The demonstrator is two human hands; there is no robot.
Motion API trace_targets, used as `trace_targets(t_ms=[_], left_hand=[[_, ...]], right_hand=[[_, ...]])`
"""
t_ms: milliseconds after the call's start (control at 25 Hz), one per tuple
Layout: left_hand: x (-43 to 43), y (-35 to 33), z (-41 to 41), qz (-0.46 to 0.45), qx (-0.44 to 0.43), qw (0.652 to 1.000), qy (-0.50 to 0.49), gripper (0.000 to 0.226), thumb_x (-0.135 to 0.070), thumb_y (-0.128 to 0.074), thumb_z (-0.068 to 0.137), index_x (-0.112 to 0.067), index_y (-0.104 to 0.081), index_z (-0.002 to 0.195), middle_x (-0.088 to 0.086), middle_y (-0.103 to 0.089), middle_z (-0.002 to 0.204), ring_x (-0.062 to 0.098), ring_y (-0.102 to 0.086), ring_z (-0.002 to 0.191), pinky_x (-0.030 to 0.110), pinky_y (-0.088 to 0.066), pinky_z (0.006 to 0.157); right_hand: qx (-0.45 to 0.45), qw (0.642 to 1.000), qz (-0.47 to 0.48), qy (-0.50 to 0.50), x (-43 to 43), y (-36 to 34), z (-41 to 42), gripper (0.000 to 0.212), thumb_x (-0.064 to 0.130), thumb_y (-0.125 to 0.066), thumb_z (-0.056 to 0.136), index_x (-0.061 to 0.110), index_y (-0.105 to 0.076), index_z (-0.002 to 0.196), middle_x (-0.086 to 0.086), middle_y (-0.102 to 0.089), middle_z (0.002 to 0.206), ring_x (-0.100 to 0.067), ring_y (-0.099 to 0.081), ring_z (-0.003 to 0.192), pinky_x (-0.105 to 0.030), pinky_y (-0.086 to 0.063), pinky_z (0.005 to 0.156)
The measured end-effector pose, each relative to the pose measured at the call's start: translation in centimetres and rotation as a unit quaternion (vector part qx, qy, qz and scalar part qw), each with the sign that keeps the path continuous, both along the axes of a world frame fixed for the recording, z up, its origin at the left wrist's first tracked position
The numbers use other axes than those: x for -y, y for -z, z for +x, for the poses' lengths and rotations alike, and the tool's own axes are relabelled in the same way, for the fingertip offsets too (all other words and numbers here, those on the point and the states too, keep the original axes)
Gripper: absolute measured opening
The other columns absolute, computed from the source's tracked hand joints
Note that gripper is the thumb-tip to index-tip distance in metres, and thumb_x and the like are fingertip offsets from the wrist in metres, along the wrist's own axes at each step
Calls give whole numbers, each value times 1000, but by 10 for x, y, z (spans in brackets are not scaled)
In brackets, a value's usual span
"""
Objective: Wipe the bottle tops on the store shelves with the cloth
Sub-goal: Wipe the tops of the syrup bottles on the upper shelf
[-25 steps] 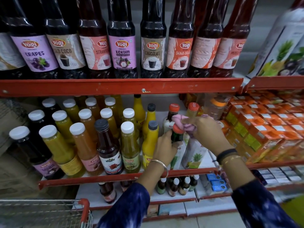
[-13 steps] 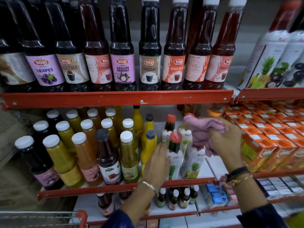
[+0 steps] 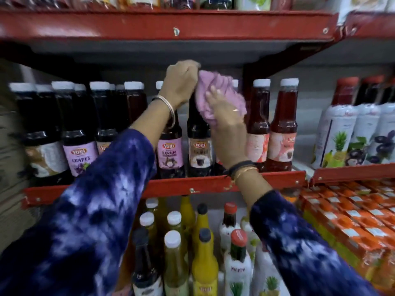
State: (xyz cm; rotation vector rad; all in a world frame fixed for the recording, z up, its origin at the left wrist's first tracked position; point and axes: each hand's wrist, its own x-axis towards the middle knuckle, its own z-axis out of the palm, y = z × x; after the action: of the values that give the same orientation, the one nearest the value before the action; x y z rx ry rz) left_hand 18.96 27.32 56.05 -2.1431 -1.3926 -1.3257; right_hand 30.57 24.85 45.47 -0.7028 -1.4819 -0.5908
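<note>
A row of tall dark syrup bottles with white caps stands on the upper red shelf (image 3: 267, 181). My right hand (image 3: 226, 118) holds a bunched pink cloth (image 3: 218, 92) over the top of the chocolate syrup bottle (image 3: 199, 146), hiding its cap. My left hand (image 3: 181, 82) is clenched at the cloth's left edge, above the kokum bottle (image 3: 170, 152); whether it grips the cloth or a bottle neck is hidden. Both sleeves are blue and white.
Red syrup bottles (image 3: 283, 124) stand right of the cloth, white fruit-print bottles (image 3: 337, 133) farther right. A shelf underside (image 3: 149, 50) sits close above the caps. Below are yellow juice bottles (image 3: 204, 263) and stacked orange cartons (image 3: 352, 221).
Both hands rose from the lower shelf's small bottles to the upper shelf's tall syrup bottles, carrying the cloth. The view tilted upward.
</note>
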Motion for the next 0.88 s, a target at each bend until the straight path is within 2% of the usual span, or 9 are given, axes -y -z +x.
trace_targets(t_ms=[40, 120, 280, 360, 480, 640, 760, 800, 880], left_hand=[[-3, -5, 1, -33, -62, 997, -19, 33, -6, -39, 88, -2, -60, 113, 22, -61, 124, 36, -54, 118, 41, -42, 99], [-2, -4, 5, -58, -125, 990, -23, 35, -4, -40, 87, -4, -59, 116, 23, -62, 124, 40, -53, 118, 50, -46, 95], [-7, 3, -3, -54, -103, 993, -13, 51, -23, -24, 86, -8, -55, 124, 17, -55, 135, 32, -47, 127, 35, -37, 102], [-4, 3, -2, -69, -79, 994, 16, 61, -26, -19, 78, -9, -55, 124, 12, -54, 137, 27, -45, 130, 31, -32, 107], [0, 6, 1, -75, -28, 995, 52, 59, -23, -21, 79, -6, -58, 121, 12, -56, 135, 24, -45, 130, 28, -31, 111], [2, 11, 0, -71, -9, 995, 66, 59, -24, -21, 78, -6, -57, 122, 12, -56, 135, 23, -47, 129, 28, -32, 109], [5, 15, 12, -49, -5, 997, 53, 51, -20, -27, 83, -3, -58, 118, 15, -56, 132, 27, -48, 125, 36, -37, 109], [5, 14, 20, -33, -18, 998, 53, 47, -17, -29, 84, -1, -58, 118, 16, -54, 134, 28, -47, 126, 36, -36, 110], [2, 6, 36, -12, -57, 996, 74, 45, -7, -32, 85, -4, -55, 123, 12, -49, 140, 24, -43, 130, 33, -31, 113]], right_hand=[[42, 998, -49, 15, -10, 6, -9, 55, -16, -45, 73, 1, -53, 125, -22, -53, 133, -32, -47, 125, -39, -36, 107], [95, 986, -132, 31, -21, 39, -19, 62, -15, -46, 72, 2, -46, 131, -23, -39, 144, -41, -32, 134, -52, -36, 106], [103, 976, -191, 18, -10, 111, -24, 74, -21, -42, 67, 6, -40, 135, -16, -28, 150, -39, -20, 138, -56, -36, 104], [75, 980, -185, -8, -14, 92, -26, 69, -20, -44, 72, 7, -40, 136, -12, -23, 151, -37, -16, 139, -55, -37, 105], [32, 981, -191, -28, -22, 35, -29, 73, -18, -53, 74, 10, -37, 139, -6, -12, 154, -29, -9, 142, -49, -40, 105], [54, 977, -206, -21, -13, 53, -21, 67, -20, -58, 71, 11, -50, 130, -8, -33, 150, -27, -28, 138, -42, -41, 105], [43, 973, -223, -31, 8, 90, 7, 58, -23, -54, 64, 7, -64, 113, -9, -58, 131, -27, -54, 120, -46, -50, 95], [20, 980, -198, -29, 14, 89, 18, 54, -21, -53, 65, 6, -65, 110, -10, -62, 126, -26, -58, 114, -43, -52, 92], [-17, 994, -111, -8, 16, 67, 37, 41, -11, -50, 75, 4, -64, 111, -12, -61, 124, -23, -56, 115, -30, -45, 102]])
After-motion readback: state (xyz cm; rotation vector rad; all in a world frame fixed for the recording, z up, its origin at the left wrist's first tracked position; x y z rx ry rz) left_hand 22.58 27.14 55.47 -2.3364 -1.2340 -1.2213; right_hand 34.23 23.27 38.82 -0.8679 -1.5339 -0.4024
